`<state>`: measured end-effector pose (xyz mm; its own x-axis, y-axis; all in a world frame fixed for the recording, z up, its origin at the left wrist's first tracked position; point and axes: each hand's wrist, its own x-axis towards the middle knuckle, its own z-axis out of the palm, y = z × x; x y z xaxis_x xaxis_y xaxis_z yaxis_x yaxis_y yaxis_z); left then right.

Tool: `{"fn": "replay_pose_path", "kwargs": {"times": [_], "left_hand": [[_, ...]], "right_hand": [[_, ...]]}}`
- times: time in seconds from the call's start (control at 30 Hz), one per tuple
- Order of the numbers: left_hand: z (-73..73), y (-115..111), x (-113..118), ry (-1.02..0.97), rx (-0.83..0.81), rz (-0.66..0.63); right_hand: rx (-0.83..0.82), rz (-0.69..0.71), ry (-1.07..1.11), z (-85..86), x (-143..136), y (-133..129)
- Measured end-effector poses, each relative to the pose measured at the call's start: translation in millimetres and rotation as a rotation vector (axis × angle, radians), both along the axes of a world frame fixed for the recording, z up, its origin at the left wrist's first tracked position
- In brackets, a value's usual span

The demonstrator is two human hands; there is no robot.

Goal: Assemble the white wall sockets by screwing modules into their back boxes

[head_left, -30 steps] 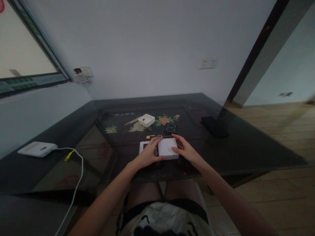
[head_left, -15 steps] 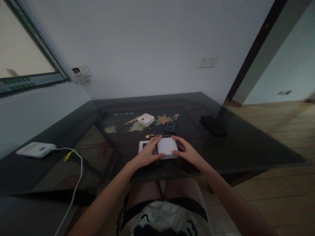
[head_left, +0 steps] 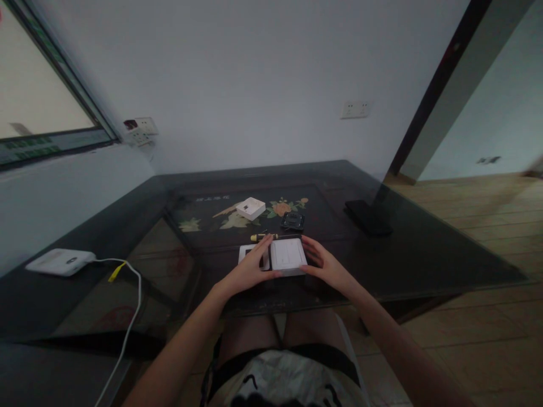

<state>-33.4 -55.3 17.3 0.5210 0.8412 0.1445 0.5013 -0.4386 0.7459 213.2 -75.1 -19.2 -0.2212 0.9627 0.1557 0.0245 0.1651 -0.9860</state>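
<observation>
A white frame (head_left: pixel 248 255) lies on the dark surface (head_left: pixel 424 254) under the left hand (head_left: pixel 250 270); both hands' fingers clamp the switch plate (head_left: pixel 287 255) beside it, right hand (head_left: pixel 324 264) bracing; seating it squarely likely needs even pressure.

A single view, from a camera worn on the person's head — it looks forward and down over the dark worktop (head_left: pixel 416 254), with the white wall behind and the person's lap at the bottom edge. Both forearms reach out from below; the hands sit near the worktop's front edge — fairly close.
</observation>
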Motion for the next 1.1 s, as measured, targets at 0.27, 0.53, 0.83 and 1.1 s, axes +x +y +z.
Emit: {"fn": "replay_pose_path", "kwargs": {"times": [0.27,0.53,0.83,1.1], "left_hand": [[-16.5,-48,8,-0.474,-0.325,0.194],[-34.5,-65,38,-0.656,-0.361,0.234],[-28.0,-56,83,-0.812,-0.499,0.085],[-22.4,19,159,-1.064,-0.556,0.016]], "right_hand": [[-0.112,-0.097,0.084,5.9,-3,-42],[-0.078,-0.106,0.186,1.8,-30,-53],[-0.101,-0.275,0.2,-0.7,6,-47],[-0.043,-0.399,0.116,1.1,60,14]]}}
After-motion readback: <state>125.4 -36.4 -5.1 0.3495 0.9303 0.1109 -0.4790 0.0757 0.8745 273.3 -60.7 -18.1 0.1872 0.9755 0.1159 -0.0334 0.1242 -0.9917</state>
